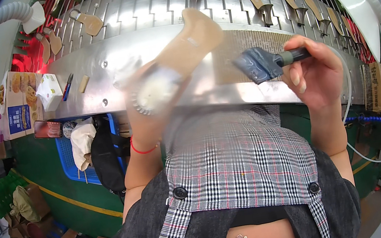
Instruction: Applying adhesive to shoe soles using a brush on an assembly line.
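Metal table (81,61): spans the upper half of the frame, with a ribbed panel (252,36) at upper centre.
Tan insole (196,39): blurred, slanting up and right out of the left grip (141,119), its wider free end at upper centre, over the table.
Left grip: left of centre, closed on the insole's lower end; blur hides how the fingers lie. A pale round patch there is too smeared to name.
Right grip (320,72): right of centre, fingertips and thumb pinched around a dark handle.
Brush (259,64): on that handle, blue-black head pointing left, near the insole but apart.
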{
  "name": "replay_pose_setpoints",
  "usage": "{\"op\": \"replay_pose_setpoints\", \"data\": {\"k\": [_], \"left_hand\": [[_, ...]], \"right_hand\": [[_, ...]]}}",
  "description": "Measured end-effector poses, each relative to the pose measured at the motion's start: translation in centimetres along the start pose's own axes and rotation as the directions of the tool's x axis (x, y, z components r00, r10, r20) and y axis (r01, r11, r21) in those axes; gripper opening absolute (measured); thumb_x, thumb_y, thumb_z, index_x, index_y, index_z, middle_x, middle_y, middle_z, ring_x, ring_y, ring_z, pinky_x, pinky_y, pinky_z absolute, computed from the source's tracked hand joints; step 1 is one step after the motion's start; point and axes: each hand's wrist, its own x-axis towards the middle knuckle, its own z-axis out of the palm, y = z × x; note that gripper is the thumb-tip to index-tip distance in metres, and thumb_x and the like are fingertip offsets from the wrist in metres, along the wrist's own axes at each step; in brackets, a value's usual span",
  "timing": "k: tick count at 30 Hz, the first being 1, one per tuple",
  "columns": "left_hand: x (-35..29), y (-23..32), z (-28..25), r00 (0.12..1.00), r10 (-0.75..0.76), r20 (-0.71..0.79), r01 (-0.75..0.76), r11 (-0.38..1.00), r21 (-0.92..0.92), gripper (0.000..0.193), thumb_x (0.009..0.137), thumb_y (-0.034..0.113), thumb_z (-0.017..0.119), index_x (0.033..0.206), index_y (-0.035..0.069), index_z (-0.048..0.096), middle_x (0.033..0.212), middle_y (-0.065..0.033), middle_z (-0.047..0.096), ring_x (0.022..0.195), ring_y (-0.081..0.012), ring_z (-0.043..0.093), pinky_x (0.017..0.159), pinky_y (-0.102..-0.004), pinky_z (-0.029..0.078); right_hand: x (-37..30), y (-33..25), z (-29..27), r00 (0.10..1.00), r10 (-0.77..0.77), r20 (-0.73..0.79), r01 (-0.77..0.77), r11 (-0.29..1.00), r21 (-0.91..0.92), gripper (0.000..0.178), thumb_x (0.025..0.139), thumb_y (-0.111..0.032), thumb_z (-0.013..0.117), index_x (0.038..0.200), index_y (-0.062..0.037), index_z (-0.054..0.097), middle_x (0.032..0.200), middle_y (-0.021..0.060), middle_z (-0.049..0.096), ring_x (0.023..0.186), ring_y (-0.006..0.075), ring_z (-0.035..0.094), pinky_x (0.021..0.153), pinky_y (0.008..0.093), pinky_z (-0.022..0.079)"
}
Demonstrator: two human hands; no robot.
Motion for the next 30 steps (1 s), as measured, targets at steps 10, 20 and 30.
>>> {"op": "replay_pose_setpoints", "data": {"k": [10, 20, 30], "left_hand": [[0.8, -1.0, 1.0, 0.989, 0.083, -0.119, -0.088, 0.996, -0.033, 0.039, 0.079, -0.009, 0.074, 0.115, -0.006, 0.058, 0.105, -0.0079, 0.067, 0.096, -0.0146, 0.064, 0.084, -0.0283, 0.051], [9.6, -6.9, 3.0, 0.996, 0.025, -0.091, -0.047, 0.969, -0.241, 0.04, 0.087, 0.011, 0.073, 0.123, -0.001, 0.06, 0.112, -0.0036, 0.066, 0.103, -0.0107, 0.059, 0.092, -0.0257, 0.045], [20.1, -18.5, 1.3, 0.866, -0.462, -0.193, 0.488, 0.69, 0.535, 0.053, 0.085, 0.033, 0.066, 0.119, -0.006, 0.053, 0.112, -0.0228, 0.064, 0.111, -0.0362, 0.06, 0.101, -0.0418, 0.042]], "right_hand": [[-1.3, 2.6, -4.4, 0.992, 0.016, -0.122, 0.018, 0.96, 0.28, 0.044, 0.1, -0.024, 0.036, 0.109, 0.0075, 0.065, 0.067, 0.015, 0.065, 0.05, 0.0167, 0.046, 0.053, 0.0287, 0.037], [-7.5, 8.5, -15.6, 0.844, 0.062, -0.532, 0.081, 0.967, 0.242, 0.035, 0.096, -0.023, 0.046, 0.105, 0.0031, 0.068, 0.068, 0.0125, 0.065, 0.059, 0.0197, 0.051, 0.058, 0.0305, 0.041], [-9.3, 9.4, -20.2, 0.882, -0.034, -0.471, 0.091, 0.991, 0.099, 0.038, 0.099, -0.024, 0.043, 0.109, 0.0043, 0.065, 0.074, 0.013, 0.063, 0.063, 0.0189, 0.052, 0.059, 0.0312, 0.043]]}}
